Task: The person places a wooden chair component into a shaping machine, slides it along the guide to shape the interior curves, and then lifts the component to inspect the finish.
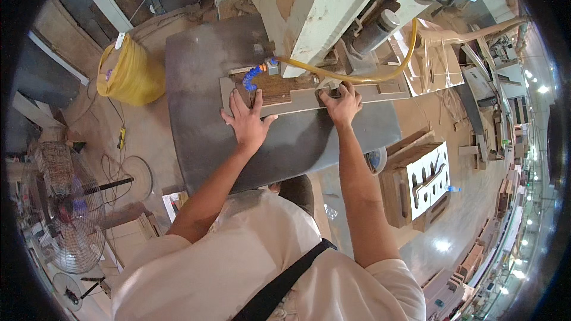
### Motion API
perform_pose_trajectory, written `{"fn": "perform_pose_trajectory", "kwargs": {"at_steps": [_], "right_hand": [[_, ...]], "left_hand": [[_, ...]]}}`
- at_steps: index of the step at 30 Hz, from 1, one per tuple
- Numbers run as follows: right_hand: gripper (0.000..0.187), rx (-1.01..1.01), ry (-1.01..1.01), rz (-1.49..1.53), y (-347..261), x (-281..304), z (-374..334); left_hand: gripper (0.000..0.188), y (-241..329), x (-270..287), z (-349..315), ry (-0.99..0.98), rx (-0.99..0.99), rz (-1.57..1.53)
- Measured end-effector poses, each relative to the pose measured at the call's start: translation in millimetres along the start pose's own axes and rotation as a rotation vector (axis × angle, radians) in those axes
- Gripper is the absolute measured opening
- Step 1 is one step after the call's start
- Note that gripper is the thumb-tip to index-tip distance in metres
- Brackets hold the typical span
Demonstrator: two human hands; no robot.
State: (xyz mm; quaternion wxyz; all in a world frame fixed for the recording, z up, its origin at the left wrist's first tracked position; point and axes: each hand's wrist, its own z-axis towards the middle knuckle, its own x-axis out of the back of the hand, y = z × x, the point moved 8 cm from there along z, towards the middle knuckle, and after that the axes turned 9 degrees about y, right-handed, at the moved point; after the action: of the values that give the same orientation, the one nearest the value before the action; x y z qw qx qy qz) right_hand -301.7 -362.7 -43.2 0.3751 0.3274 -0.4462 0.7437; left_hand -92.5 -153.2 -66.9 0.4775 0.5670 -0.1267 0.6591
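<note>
Left grip: we see the bare left hand [247, 122] with its fingers spread and its grip released, laid over the left end of the board and clasping nothing.
Right grip: we see the bare right hand [343, 107] with its fingers curled at the board, right of the middle, just beside the hose; the knuckles hide the fingertips, so we cannot tell whether this grip is clenched on anything.
Board: we find the long, thin grey-brown board [303, 104] lying left to right along the far side of the table, under both hands.
Table: we look down on a broad, smooth dark-grey table [199, 89] with a rounded far left corner.
Nozzle: we see a blue segmented flexible nozzle [252, 76] with an orange joint, curving down near the left fingertips.
Panel: we note a dark-brown wooden panel [275, 92] between the two hands, at the board's far side.
Machine: beyond the board we see a thick cream-white machine column [324, 18], with an amber-yellow flexible hose [380, 80] looping to the right.
Left floor: we see a round yellow bucket-like container [134, 80] and, nearer, a wire-caged standing fan [71, 214].
Right side: we see a brown wooden stack [402, 184] whose white face has dark oval openings.
</note>
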Motion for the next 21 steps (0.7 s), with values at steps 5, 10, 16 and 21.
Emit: {"fn": "perform_pose_trajectory", "kwargs": {"at_steps": [5, 10, 16, 21], "right_hand": [[0.061, -0.019, 0.0, 0.011, 5, 2, -4], [0.061, -0.047, -0.003, -0.012, 9, 5, -9], [0.06, -0.083, -0.008, -0.012, 9, 12, -15], [0.059, -0.081, 0.01, -0.026, 13, 13, -19]], "left_hand": [[0.083, 1, 0, 3, 0.0, -0.025, -0.009], [0.081, 3, -1, 6, 0.013, -0.07, -0.005], [0.078, 2, -2, 8, 0.062, -0.137, -0.022], [0.078, 0, -6, 10, 0.062, -0.165, -0.022]]}}
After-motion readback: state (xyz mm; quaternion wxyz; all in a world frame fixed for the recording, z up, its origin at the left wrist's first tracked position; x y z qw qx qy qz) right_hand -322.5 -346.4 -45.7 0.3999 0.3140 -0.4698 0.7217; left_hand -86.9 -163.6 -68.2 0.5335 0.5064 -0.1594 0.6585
